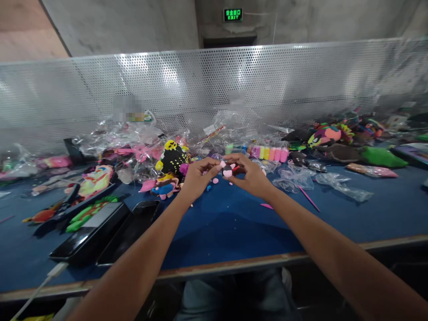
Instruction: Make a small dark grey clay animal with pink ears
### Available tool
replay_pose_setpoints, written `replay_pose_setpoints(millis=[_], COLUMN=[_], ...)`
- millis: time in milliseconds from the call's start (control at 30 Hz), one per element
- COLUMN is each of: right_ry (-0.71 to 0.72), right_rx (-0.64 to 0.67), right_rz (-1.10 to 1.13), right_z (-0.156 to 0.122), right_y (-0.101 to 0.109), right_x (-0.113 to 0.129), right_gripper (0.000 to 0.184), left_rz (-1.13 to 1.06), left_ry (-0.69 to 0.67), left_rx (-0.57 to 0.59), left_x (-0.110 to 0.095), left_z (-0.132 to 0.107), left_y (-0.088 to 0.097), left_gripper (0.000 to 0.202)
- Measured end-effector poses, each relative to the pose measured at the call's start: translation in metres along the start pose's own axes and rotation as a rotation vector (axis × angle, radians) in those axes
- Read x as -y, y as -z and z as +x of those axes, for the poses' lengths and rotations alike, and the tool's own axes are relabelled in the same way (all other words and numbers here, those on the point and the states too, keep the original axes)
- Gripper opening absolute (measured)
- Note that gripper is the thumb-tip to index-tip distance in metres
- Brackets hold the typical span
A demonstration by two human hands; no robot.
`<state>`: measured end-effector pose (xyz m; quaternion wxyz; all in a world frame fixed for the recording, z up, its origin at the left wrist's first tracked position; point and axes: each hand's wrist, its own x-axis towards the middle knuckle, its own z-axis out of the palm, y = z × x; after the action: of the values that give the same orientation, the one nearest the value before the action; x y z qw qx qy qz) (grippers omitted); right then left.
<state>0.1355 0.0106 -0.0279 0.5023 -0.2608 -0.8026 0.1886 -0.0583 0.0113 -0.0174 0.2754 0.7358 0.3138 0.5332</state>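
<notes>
Both hands, left hand [198,177] and right hand [250,176], pinch a small pink-and-black clay piece [228,170] above the blue counter [234,223].

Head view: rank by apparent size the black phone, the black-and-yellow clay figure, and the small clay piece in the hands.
1. black phone, though it lies nearest the camera.
2. black-and-yellow clay figure.
3. small clay piece, pinched between left hand and right hand.

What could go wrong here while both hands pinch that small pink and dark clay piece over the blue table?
1. The small clay piece is held only by fingertips of the left hand and right hand; too much squeeze could probably deform it.
2. Loose pink bits lie on the blue table just below; a drop could get lost among them.
3. The black and yellow clay figure stands close to the left hand and could be knocked.
</notes>
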Motion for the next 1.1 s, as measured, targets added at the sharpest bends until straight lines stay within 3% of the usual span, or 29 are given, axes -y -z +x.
replay_pose_setpoints(millis=[833,1100], right_ry=[-0.041,-0.023], right_rx=[0.055,0.055], right_rz=[0.036,0.040], right_z=[-0.0009,-0.0010], right_y=[-0.0001,-0.0009], right_x=[-0.0012,-0.0003], right_gripper=[0.053,0.053], left_rz=[-0.128,-0.146], left_ry=[0.021,0.054], left_rx=[-0.053,-0.017], left_x=[0.0039,0.0062], left_z=[-0.0019,-0.0030], left_y=[-0.0053,-0.0077], left_gripper=[0.035,0.027])
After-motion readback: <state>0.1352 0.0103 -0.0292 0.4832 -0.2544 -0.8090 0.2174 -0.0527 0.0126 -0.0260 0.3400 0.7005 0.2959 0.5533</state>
